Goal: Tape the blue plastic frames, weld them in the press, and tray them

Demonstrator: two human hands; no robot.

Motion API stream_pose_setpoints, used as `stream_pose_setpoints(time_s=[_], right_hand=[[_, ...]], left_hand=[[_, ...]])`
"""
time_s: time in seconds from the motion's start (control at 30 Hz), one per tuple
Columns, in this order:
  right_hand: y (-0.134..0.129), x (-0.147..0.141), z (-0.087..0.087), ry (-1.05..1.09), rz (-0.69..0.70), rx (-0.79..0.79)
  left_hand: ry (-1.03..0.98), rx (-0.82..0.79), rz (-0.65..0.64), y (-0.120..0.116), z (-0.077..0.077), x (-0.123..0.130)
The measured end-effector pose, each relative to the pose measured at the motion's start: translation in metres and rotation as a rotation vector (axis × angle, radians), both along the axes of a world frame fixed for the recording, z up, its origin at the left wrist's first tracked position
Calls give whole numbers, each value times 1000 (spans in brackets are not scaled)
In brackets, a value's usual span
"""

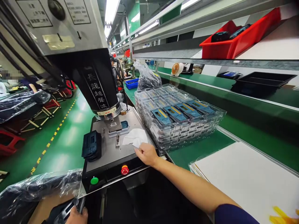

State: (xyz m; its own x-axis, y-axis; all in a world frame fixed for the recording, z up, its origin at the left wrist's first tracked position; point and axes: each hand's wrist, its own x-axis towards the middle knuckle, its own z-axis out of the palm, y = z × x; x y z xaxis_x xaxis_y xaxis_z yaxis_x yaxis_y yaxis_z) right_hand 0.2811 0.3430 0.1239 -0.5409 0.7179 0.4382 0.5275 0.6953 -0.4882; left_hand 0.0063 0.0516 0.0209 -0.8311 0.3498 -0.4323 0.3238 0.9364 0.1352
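White cloth (135, 136) lies on the press plate (108, 158), pinched in the right hand (147, 154) and spreading away beyond its fingers; below the plate's near-left corner, the left hand (77, 216) touches a dark casing (61, 212), its grip unclear.

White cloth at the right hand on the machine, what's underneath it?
The gray metal plate shows around the white cloth, whose near edge is at the right hand. The surface directly beneath is covered, so whether anything else lies there can't be seen.
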Motion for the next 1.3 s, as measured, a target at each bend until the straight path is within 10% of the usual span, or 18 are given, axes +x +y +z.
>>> stream_pose_setpoints(time_s=[0.2, 0.6, 1.3], right_hand=[[45, -59, 28, -114, -18, 8], [94, -142, 21, -235, -67, 17], [91, -136, 26, -189, 162, 127]], left_hand=[[0, 85, -35, -5, -13, -5], [43, 170, -42, -6, -22, -9], [-9, 135, -62, -3, -8, 0]])
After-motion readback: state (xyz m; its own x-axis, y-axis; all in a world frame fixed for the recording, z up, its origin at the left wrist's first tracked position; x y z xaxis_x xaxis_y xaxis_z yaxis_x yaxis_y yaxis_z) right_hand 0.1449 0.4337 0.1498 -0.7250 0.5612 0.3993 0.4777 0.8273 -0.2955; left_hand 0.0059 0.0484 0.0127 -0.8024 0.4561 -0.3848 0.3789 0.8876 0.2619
